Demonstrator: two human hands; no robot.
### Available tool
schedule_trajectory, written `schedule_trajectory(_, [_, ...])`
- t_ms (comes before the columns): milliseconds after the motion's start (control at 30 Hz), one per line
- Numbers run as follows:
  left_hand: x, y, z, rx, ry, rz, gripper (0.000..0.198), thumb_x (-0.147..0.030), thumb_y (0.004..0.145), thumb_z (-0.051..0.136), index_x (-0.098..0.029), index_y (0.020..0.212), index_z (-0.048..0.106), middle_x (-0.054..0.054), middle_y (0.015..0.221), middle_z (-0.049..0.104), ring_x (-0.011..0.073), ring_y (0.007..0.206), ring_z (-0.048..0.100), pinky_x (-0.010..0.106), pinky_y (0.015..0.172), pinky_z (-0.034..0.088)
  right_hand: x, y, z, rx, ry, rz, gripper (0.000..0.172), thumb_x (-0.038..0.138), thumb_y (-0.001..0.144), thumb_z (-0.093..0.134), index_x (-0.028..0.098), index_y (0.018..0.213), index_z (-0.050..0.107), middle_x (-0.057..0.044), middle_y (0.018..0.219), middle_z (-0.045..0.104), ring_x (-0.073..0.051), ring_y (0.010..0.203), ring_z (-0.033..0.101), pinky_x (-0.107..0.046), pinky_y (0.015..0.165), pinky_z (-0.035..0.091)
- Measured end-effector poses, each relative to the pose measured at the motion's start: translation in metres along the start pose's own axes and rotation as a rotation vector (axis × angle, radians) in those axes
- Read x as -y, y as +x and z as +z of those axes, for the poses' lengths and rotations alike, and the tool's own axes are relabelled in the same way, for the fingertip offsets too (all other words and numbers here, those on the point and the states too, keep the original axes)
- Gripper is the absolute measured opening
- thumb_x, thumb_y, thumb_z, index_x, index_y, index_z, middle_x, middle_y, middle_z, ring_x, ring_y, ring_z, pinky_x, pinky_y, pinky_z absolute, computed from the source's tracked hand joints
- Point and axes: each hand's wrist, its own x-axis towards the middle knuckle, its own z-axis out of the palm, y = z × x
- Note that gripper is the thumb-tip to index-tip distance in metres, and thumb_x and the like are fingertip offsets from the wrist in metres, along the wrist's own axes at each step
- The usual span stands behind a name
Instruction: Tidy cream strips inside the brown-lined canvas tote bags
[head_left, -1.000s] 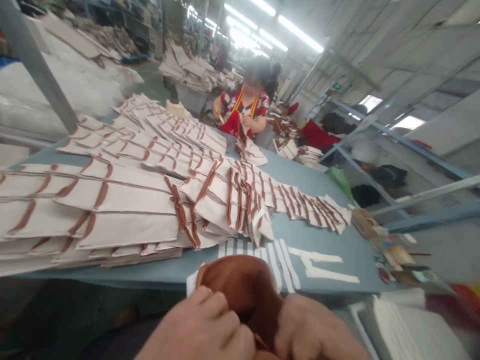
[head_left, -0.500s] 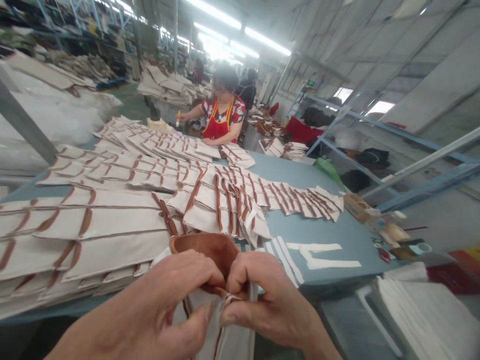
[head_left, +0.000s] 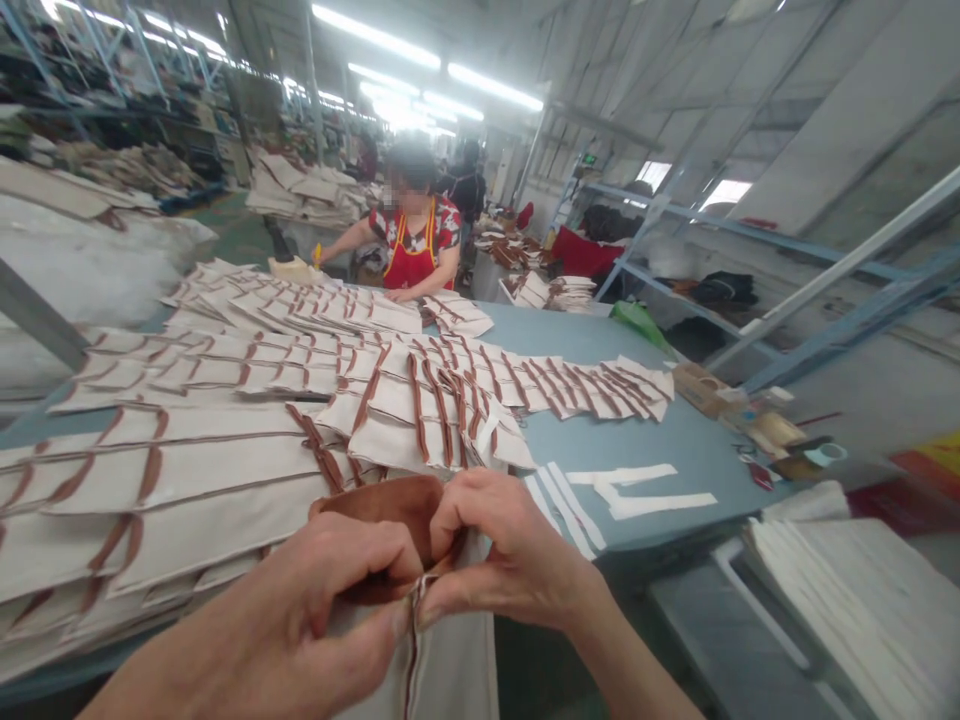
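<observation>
Close in front of me is a cream fabric piece with a brown band round its open top, shaped like a bag or sleeve. My left hand pinches its edge beside a seam, thumb outside and fingers over the brown band. On the other side of that seam, my right hand is closed on the same edge with thumb and bent fingers. The hands are almost touching. A dark brown line runs down the seam below the thumbs. The fingertips inside the opening are partly hidden.
Rows of overlapping cream pieces with brown edges cover much of the blue-grey table. White strips lie to the right. Across the table stands a co-worker in a red apron. Stacked white sheets sit at lower right.
The view has shifted, so my hands and the fabric piece appear slightly further left. Both hands keep their pinch on the edge, and the right hand's fingers sit higher on the band.
</observation>
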Motion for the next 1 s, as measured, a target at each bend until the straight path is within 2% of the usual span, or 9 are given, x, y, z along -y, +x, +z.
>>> schedule_trajectory(133, [0.002,-0.008,0.002,-0.011,-0.002,-0.032,0.021,-0.024,0.091,0.054,-0.024,0.071,0.06,-0.005,0.067,0.059,0.0135,0.064,0.057,0.021,0.057,0.041,-0.007,-0.006,0.015,0.007,0.053,-0.016,0.066,0.087,0.085,0.072,0.021,0.079,0.065,0.002,0.071,0.065,-0.015,0.069,0.06,-0.029,0.075,0.047])
schedule_trajectory(233, [0.001,-0.014,-0.002,-0.018,-0.013,-0.039,0.025,-0.027,0.095,0.054,-0.024,0.072,0.063,-0.004,0.068,0.062,0.0137,0.064,0.058,0.021,0.058,0.043,-0.005,-0.005,0.021,0.004,0.098,-0.071,0.066,0.087,0.091,0.066,0.022,0.082,0.066,0.002,0.072,0.066,-0.015,0.07,0.06,-0.029,0.075,0.046])
schedule_trajectory(367, [-0.004,-0.025,-0.01,-0.057,0.005,-0.05,0.026,-0.031,0.098,0.055,-0.026,0.077,0.069,-0.006,0.072,0.069,0.0134,0.068,0.063,0.02,0.063,0.047,0.007,0.001,0.025,-0.047,0.12,-0.159,0.064,0.085,0.097,0.062,0.022,0.085,0.066,0.002,0.074,0.068,-0.014,0.068,0.061,-0.029,0.071,0.043])
schedule_trajectory(500, [-0.009,-0.032,-0.012,-0.067,0.015,-0.039,0.025,-0.027,0.098,0.053,-0.025,0.077,0.066,-0.006,0.073,0.071,0.0138,0.069,0.064,0.021,0.064,0.047,0.024,0.004,0.028,-0.106,0.047,-0.157,0.063,0.086,0.095,0.063,0.023,0.084,0.061,0.002,0.073,0.063,-0.016,0.066,0.058,-0.031,0.072,0.043])
schedule_trajectory(633, [-0.006,-0.035,-0.006,-0.113,-0.024,-0.055,0.027,-0.03,0.098,0.051,-0.024,0.076,0.064,-0.005,0.071,0.068,0.0142,0.067,0.061,0.023,0.063,0.044,0.037,0.002,0.026,-0.102,0.002,-0.128,0.039,0.06,0.097,0.068,0.024,0.084,0.06,0.002,0.073,0.064,-0.016,0.067,0.06,-0.031,0.071,0.044])
schedule_trajectory(767, [-0.001,-0.035,-0.001,-0.116,-0.086,-0.125,0.029,-0.034,0.097,0.055,-0.022,0.073,0.064,-0.005,0.07,0.064,0.0136,0.067,0.056,0.023,0.063,0.042,0.043,-0.002,0.023,-0.097,0.014,-0.121,0.013,0.034,0.088,0.069,0.024,0.086,0.061,0.001,0.077,0.068,-0.017,0.07,0.062,-0.03,0.072,0.045])
schedule_trajectory(833, [-0.003,-0.033,-0.002,-0.084,-0.139,-0.139,0.03,-0.035,0.097,0.056,-0.021,0.071,0.062,-0.005,0.068,0.06,0.0128,0.065,0.053,0.022,0.061,0.04,0.044,-0.003,0.022,-0.09,0.003,-0.11,0.008,0.027,0.084,0.068,0.023,0.086,0.061,0.001,0.079,0.07,-0.017,0.072,0.062,-0.03,0.073,0.044])
schedule_trajectory(1000, [-0.01,-0.025,-0.004,-0.024,-0.313,-0.138,0.029,-0.034,0.095,0.054,-0.021,0.069,0.051,-0.007,0.067,0.046,0.0112,0.061,0.043,0.021,0.054,0.034,0.046,-0.004,0.025,-0.072,-0.014,-0.074,0.007,0.019,0.08,0.065,0.022,0.085,0.061,0.0,0.079,0.071,-0.018,0.073,0.062,-0.03,0.072,0.043])
